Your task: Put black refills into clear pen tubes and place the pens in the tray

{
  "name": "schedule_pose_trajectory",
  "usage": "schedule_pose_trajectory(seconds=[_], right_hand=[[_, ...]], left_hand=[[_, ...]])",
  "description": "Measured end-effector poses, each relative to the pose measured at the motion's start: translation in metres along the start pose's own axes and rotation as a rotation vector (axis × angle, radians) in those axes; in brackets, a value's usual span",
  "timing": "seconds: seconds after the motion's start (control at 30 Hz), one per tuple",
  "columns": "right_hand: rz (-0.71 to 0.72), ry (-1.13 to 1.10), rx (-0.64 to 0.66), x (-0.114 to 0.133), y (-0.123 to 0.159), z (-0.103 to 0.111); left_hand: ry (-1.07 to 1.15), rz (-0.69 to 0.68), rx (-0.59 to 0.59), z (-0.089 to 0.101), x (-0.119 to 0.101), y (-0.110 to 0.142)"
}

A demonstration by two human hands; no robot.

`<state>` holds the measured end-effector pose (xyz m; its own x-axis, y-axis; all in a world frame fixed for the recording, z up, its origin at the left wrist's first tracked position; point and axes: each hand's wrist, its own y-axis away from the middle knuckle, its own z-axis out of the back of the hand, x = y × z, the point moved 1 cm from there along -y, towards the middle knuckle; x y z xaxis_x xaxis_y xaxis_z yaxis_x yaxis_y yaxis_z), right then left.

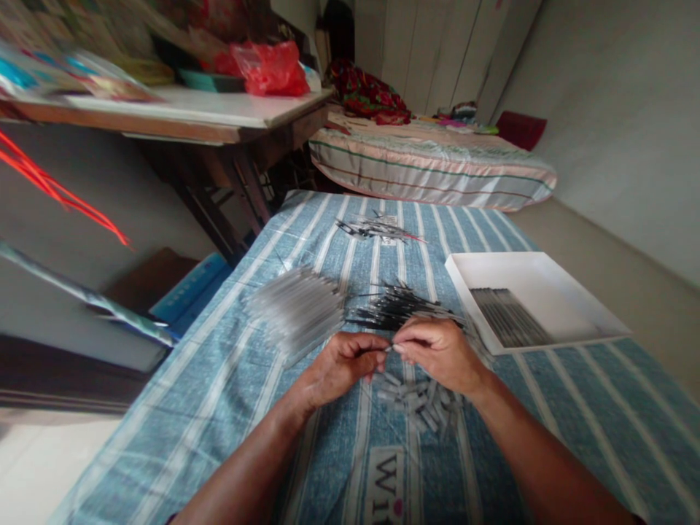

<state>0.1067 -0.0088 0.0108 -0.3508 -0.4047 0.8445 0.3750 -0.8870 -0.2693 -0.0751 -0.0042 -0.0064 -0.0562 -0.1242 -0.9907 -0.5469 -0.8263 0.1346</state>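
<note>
My left hand (350, 361) and my right hand (440, 354) meet in a pinch, fingertips almost touching. Between them is a small greyish piece (389, 348), mostly covered by the fingers. Just beyond my hands lies a heap of thin black pen refills (397, 305). To the left, a blurred stack of clear, straight pen tubes (298, 310) rests on the cloth. Below my right hand are several short grey sleeves (426, 401), loosely piled. At right, a shallow white box (580, 299) holds a row of dark, slim pens (508, 317) along its left side.
A blue striped cloth (219, 415) covers the table. At its far end is a small pile of thin dark pieces (377, 228). A higher white-topped table (219, 113) with a red plastic bag (273, 69) stands at the left. Beyond is a bed (432, 164).
</note>
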Motion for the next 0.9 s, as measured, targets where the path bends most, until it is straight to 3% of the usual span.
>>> schedule_pose_trajectory(seconds=[0.2,0.4,0.6,0.9], right_hand=[[-0.046,-0.004,0.047,-0.003,0.002,-0.002],[-0.185,-0.051,0.049,-0.010,0.006,-0.005],[-0.140,0.107,0.117,-0.007,0.006,-0.005],[-0.218,0.086,0.121,-0.018,0.009,-0.009]], left_hand=[[-0.002,0.025,0.043,-0.001,0.000,0.001],[-0.052,0.023,0.030,-0.001,0.000,0.001],[-0.088,0.030,0.061,-0.001,0.003,0.000],[-0.078,0.024,0.076,-0.003,0.005,-0.001]])
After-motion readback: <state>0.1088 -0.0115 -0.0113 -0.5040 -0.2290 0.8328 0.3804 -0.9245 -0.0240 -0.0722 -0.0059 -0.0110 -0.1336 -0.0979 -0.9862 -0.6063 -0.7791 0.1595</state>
